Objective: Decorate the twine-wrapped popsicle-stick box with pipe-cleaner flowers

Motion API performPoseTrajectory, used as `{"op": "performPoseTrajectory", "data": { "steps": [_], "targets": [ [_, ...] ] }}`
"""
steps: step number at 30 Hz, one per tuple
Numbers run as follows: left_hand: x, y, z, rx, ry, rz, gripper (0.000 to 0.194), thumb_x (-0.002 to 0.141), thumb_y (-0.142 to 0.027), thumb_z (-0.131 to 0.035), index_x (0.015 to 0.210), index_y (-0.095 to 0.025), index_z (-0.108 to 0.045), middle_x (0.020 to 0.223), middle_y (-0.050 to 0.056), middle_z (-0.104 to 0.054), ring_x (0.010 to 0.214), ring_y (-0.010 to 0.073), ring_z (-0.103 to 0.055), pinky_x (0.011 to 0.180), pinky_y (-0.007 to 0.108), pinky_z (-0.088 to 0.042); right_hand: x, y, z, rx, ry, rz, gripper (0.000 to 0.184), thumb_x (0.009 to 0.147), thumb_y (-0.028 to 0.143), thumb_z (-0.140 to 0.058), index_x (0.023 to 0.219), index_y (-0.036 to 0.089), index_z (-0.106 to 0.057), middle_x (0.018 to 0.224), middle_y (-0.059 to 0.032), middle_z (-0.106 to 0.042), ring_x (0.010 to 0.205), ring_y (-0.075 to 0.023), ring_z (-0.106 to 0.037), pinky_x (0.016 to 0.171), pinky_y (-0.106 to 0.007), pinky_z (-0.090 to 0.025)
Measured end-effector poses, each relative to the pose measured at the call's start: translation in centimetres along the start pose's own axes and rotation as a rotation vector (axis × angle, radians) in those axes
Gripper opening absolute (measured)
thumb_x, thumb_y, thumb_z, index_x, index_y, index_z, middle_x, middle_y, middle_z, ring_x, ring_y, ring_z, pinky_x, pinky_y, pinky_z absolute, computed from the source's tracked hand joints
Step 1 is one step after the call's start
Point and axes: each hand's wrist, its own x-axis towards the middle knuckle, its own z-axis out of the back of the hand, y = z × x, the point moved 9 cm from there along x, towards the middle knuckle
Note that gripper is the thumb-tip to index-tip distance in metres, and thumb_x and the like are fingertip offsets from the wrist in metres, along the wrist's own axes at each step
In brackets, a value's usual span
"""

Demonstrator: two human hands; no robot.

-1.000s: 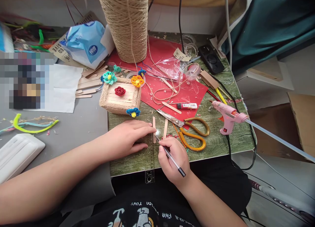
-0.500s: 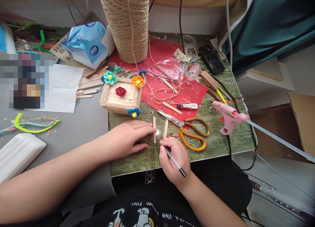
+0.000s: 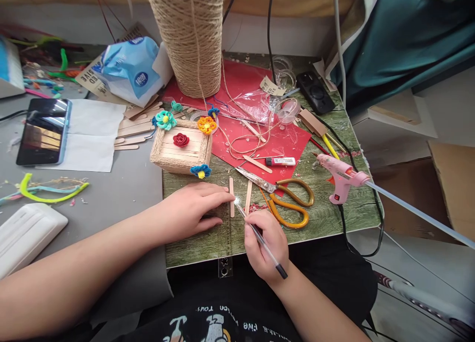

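Observation:
My right hand (image 3: 267, 240) is closed around a pen (image 3: 266, 245), its tip pointing up and left near a short craft stick (image 3: 232, 197). Flat on the table, my left hand (image 3: 198, 207) has its fingers stretched out, the index fingertip at that stick. A clear ruler (image 3: 224, 258) runs beneath the stick and past the table's front edge. Another craft stick (image 3: 248, 197) lies just beyond my right hand. Behind my left hand stands a twine-wrapped stick box (image 3: 180, 144) with a red rose and felt-like flowers on it.
Orange-handled scissors (image 3: 291, 203) lie right of my right hand, with a pink glue gun (image 3: 341, 176) farther right. A twine spool (image 3: 187, 40) stands behind, on red paper (image 3: 237, 144). A phone (image 3: 43, 131) and a white device (image 3: 31, 238) are at left.
My right hand has drawn slightly right and down, taking the pen tip a little away from the short stick. My left hand keeps its place.

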Motion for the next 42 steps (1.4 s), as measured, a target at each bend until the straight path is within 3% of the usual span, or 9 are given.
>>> {"op": "performPoseTrajectory", "data": {
  "steps": [5,11,14,17,22,28,32,36,42],
  "targets": [
    [-0.3,0.3,-0.1,-0.006,-0.016,-0.052,0.055,0.099,-0.034,-0.072,0.15,-0.024,-0.056,0.146,0.014,-0.069,0.136,0.0307,-0.066,0.112,0.048,-0.056,0.0,1.8,-0.8,-0.098,0.058,0.217,0.042,0.1,0.01,-0.052,0.14,0.021,-0.057,0.123,-0.0147,-0.077,0.115,-0.0291,-0.074,0.095,-0.05,-0.06],
    [-0.5,0.3,-0.1,0.007,-0.039,-0.065,0.052,0.1,-0.032,-0.07,0.149,-0.024,-0.055,0.147,0.014,-0.068,0.132,0.0296,-0.068,0.109,0.046,-0.058,0.6,1.9,-1.9,-0.31,0.069,0.171,0.031,0.096,0.009,-0.061,0.124,0.022,-0.065,0.114,-0.01,-0.081,0.112,-0.0302,-0.073,0.102,-0.053,-0.055],
    [-0.5,0.1,-0.1,0.037,-0.043,-0.069,0.05,0.101,-0.035,-0.069,0.147,-0.023,-0.055,0.15,0.014,-0.065,0.132,0.0292,-0.067,0.109,0.046,-0.058,0.6,1.6,-1.9,-0.346,0.063,0.142,0.033,0.094,0.008,-0.063,0.124,0.021,-0.066,0.111,-0.0103,-0.081,0.105,-0.0295,-0.072,0.099,-0.053,-0.056],
    [-0.6,-0.5,0.4,0.074,-0.077,-0.115,0.047,0.102,-0.036,-0.067,0.145,-0.022,-0.056,0.147,0.015,-0.066,0.133,0.0295,-0.066,0.11,0.046,-0.056,0.3,1.5,-1.9,-0.361,0.068,0.159,0.037,0.095,0.008,-0.064,0.13,0.02,-0.065,0.12,-0.0135,-0.079,0.116,-0.0313,-0.07,0.104,-0.054,-0.054],
    [-1.1,-0.7,3.1,0.1,-0.151,-0.072,0.02,0.104,-0.034,-0.064,0.117,-0.019,-0.064,0.112,0.01,-0.075,0.101,0.0214,-0.072,0.089,0.034,-0.058,0.0,1.6,-3.2,-0.337,0.206,0.208,0.04,0.096,0.01,-0.064,0.135,0.02,-0.062,0.139,-0.0129,-0.074,0.136,-0.0318,-0.063,0.115,-0.054,-0.049],
    [-2.3,0.5,5.2,0.285,-0.047,0.12,0.017,0.105,-0.033,-0.057,0.094,-0.022,-0.064,0.07,-0.003,-0.067,0.06,0.0141,-0.063,0.055,0.027,-0.039,0.4,1.4,-2.2,-0.388,0.098,0.111,0.035,0.093,0.009,-0.067,0.125,0.023,-0.065,0.126,-0.0097,-0.078,0.122,-0.0307,-0.069,0.114,-0.056,-0.048],
    [-2.3,1.3,4.5,0.493,0.02,0.17,0.023,0.104,-0.037,-0.058,0.093,-0.02,-0.068,0.084,0.003,-0.073,0.07,0.0202,-0.068,0.055,0.031,-0.038,0.7,1.0,-1.5,-0.433,0.024,0.031,0.025,0.093,0.012,-0.068,0.115,0.023,-0.066,0.105,-0.0083,-0.076,0.11,-0.0301,-0.07,0.115,-0.061,-0.046],
    [-2.0,1.8,3.7,0.463,0.031,0.208,0.024,0.105,-0.033,-0.055,0.094,-0.02,-0.071,0.094,0.006,-0.074,0.082,0.023,-0.072,0.063,0.033,-0.048,0.8,0.9,-0.9,-0.468,-0.033,0.006,0.026,0.092,0.011,-0.068,0.115,0.023,-0.067,0.101,-0.0085,-0.074,0.11,-0.0313,-0.069,0.114,-0.063,-0.046],
    [-1.7,1.4,3.1,0.505,0.027,0.154,0.024,0.103,-0.026,-0.054,0.087,-0.017,-0.069,0.085,0.008,-0.072,0.079,0.0234,-0.071,0.068,0.035,-0.053,-0.5,2.6,-2.3,-0.379,0.119,0.259,0.034,0.089,0.009,-0.07,0.119,0.023,-0.068,0.109,-0.0073,-0.079,0.114,-0.0283,-0.072,0.115,-0.056,-0.05]
  ]
}}
